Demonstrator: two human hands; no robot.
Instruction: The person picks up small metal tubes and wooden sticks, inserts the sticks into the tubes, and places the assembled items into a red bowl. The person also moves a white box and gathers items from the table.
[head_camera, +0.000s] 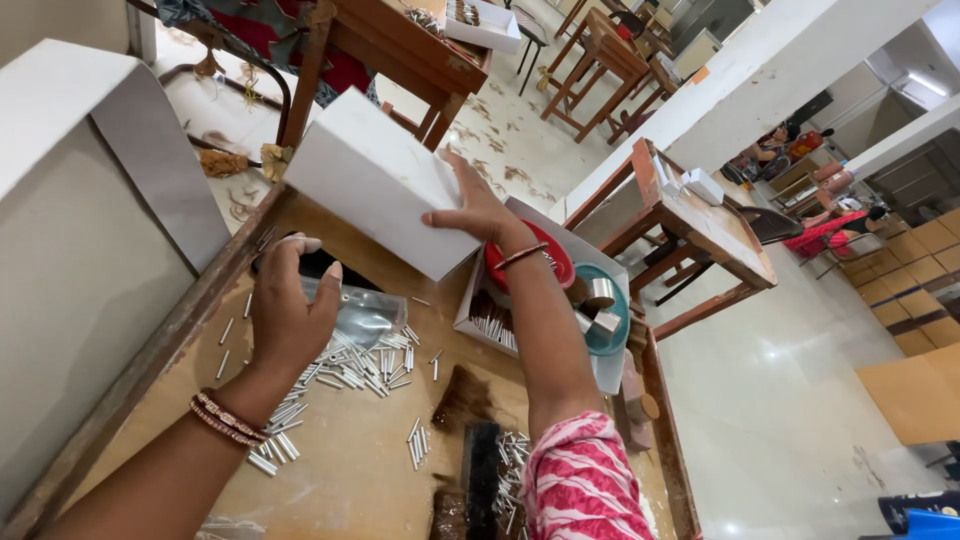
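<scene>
Lying nearest on the wooden table, a brush sits among scattered metal pins. Toward the table's left edge, the left hand hangs over the pins, fingers loosely curled and holding nothing I can make out, beside a clear bag. Farther on, the right hand grips a white box, tilted above an open tray of pins near the far right edge.

Around the wooden worktable, a black brush lies at its near edge, a teal plate with tape rolls sits toward its right side, a second wooden table stands beyond its right side, and cardboard boxes stack far right.
</scene>
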